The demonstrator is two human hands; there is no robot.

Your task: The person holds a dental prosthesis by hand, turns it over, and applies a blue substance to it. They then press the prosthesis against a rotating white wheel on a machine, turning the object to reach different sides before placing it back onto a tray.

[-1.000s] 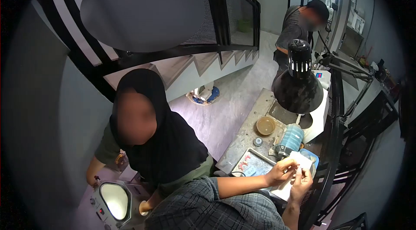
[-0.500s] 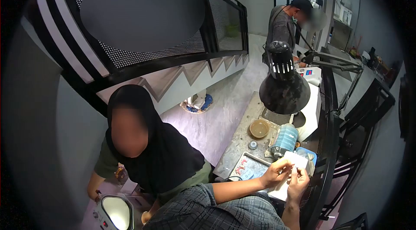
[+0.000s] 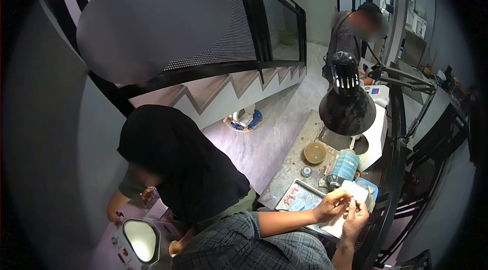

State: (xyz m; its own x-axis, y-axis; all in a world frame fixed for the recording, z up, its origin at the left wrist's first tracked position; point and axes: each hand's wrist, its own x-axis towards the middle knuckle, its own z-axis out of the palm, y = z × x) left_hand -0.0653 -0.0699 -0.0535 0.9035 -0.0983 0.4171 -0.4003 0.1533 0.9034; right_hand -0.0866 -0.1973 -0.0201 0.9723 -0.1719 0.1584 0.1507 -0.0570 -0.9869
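Observation:
My left hand [image 3: 333, 206] and my right hand [image 3: 355, 219] meet at the lower right, fingertips pinched close together. Something very small shows between them, too small to name. Behind the fingers lies a white sheet or pad [image 3: 355, 188], and more white surface [image 3: 333, 227] shows below the hands. Left of my hands is a metal tray [image 3: 305, 193] with small pink and red pieces and a blue piece in it. Just beyond stands a blue cylindrical machine [image 3: 345, 165] lying on its side.
A black lamp [image 3: 348, 112] hangs over the workbench [image 3: 290, 169], which bears a brown bowl [image 3: 315, 152]. Close on the left, a person in a black head covering [image 3: 178, 153] bends over a white-lit device [image 3: 140, 239]. Another person [image 3: 346, 36] stands beyond the lamp.
The view has shifted, so the bench and hands appear slightly farther right. The person on the left has lowered their head toward the device. My hands remain together.

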